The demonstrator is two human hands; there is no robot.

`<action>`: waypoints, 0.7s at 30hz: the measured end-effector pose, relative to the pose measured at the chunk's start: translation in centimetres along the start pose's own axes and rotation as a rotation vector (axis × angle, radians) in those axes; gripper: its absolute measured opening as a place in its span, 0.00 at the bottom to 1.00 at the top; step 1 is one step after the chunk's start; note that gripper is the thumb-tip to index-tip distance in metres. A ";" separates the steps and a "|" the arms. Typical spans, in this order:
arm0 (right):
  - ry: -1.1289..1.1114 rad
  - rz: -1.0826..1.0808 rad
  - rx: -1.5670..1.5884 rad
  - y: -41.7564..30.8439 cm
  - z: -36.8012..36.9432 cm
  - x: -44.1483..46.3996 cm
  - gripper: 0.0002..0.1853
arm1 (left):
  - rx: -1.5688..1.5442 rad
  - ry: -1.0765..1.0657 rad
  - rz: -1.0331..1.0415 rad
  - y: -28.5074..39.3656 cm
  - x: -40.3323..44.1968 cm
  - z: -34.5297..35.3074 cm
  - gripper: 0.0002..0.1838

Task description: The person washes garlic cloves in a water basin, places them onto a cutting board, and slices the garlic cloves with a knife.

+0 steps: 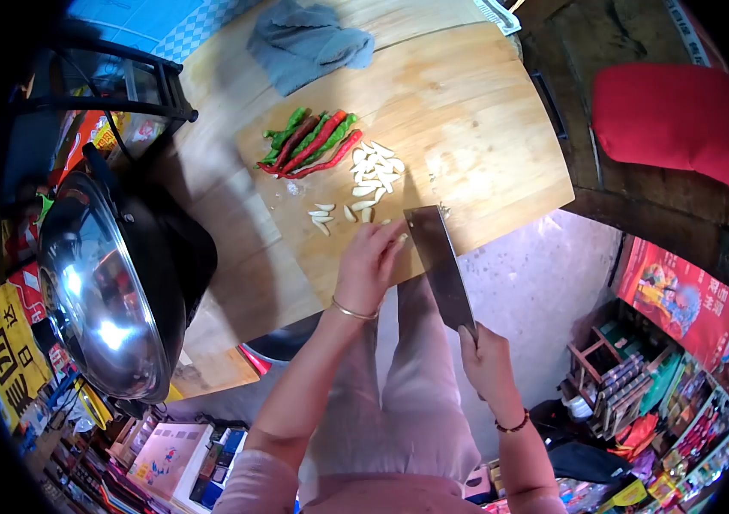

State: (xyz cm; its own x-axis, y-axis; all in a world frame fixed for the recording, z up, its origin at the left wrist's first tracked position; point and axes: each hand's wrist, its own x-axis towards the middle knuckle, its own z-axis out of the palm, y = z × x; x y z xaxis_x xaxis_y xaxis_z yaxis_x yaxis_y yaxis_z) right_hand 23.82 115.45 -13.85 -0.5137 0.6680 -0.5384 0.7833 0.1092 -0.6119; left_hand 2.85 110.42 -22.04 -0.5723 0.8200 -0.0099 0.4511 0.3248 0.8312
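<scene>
My right hand [486, 364] is wrapped round the handle of a cleaver [438, 261], whose broad dark blade points away from me over the near edge of the wooden cutting board [484, 111]. Just left of the blade, my left hand [366, 264] has its fingers bent together around a small pale garlic clove, mostly hidden by the fingertips. A pile of peeled garlic cloves [375, 167] lies beyond it, with several loose cloves [321, 214] nearer on the left. Red and green chili peppers [313, 141] lie side by side behind the garlic.
A crumpled grey-blue cloth [309, 47] lies at the far side. To the left stands a dark wok with a shiny metal lid [107, 291]. A red cushion [681, 124] sits at the right. Crates and packets [621, 377] crowd the floor at lower right.
</scene>
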 end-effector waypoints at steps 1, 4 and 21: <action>-0.025 0.046 0.036 0.0 0.0 0.0 0.09 | -0.127 0.010 -0.020 -0.1 0.0 -0.4 0.12; 0.040 0.045 0.099 -0.2 0.3 0.1 0.08 | -0.450 0.025 -0.156 -0.8 -0.6 -0.6 0.11; 0.062 -0.153 0.010 0.4 0.2 -1.2 0.10 | 0.086 0.037 0.181 -0.8 -0.1 -0.1 0.07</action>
State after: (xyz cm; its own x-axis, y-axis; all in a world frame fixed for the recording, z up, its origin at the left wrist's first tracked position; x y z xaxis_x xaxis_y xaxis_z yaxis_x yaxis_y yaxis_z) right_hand 24.67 114.53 -13.56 -0.6042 0.6882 -0.4017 0.6937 0.2062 -0.6901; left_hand 2.52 110.02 -22.65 -0.5002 0.8515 0.1573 0.6053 0.2139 0.7667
